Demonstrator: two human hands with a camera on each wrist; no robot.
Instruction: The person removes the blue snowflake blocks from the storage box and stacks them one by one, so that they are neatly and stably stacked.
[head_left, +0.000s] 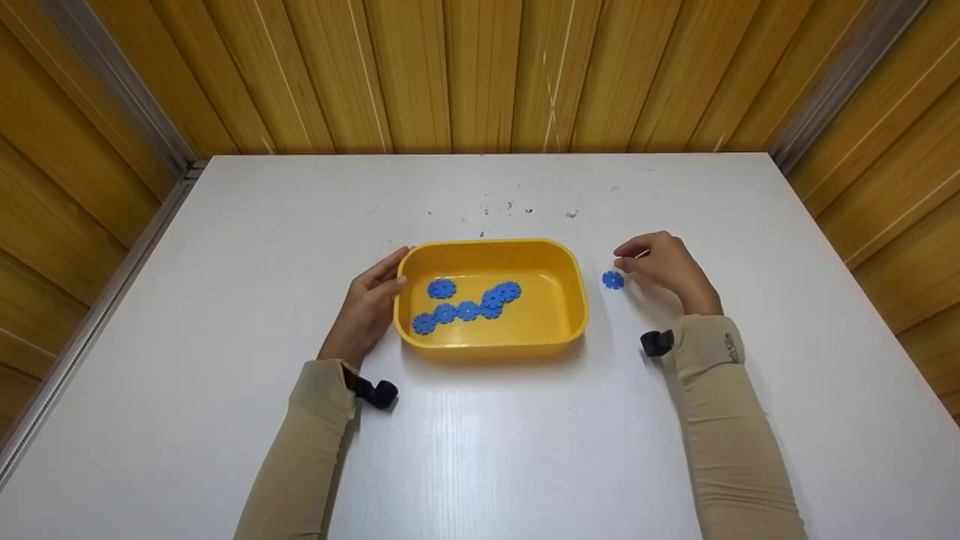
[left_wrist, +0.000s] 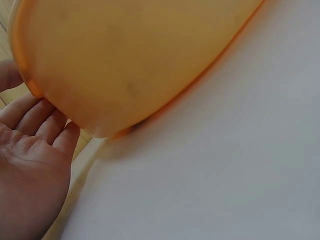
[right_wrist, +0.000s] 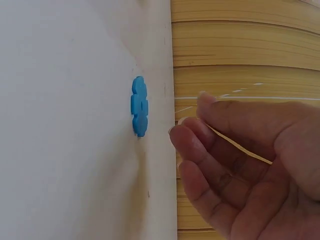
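A yellow plastic basin [head_left: 491,349] stands on the white table, with several blue snowflake-shaped discs [head_left: 468,310] lying inside, some overlapping. My left hand [head_left: 367,304] holds the basin's left side, the thumb at the rim and the fingers along the outer wall. In the left wrist view, the basin's wall hides those fingertips. To the right of the basin, one more blue snowflake disc [head_left: 613,280] is on the table. My right hand [head_left: 667,266] hovers beside this disc, fingers loosely bent, with a gap between fingertips and disc in the right wrist view [right_wrist: 240,165].
The white table [head_left: 525,450] has dark specks [head_left: 510,206] behind the basin. Wood-patterned panels [head_left: 480,75] rise beyond its back edge and at both sides. A small black camera [head_left: 384,394] is strapped to the left wrist, another black camera [head_left: 658,343] to the right.
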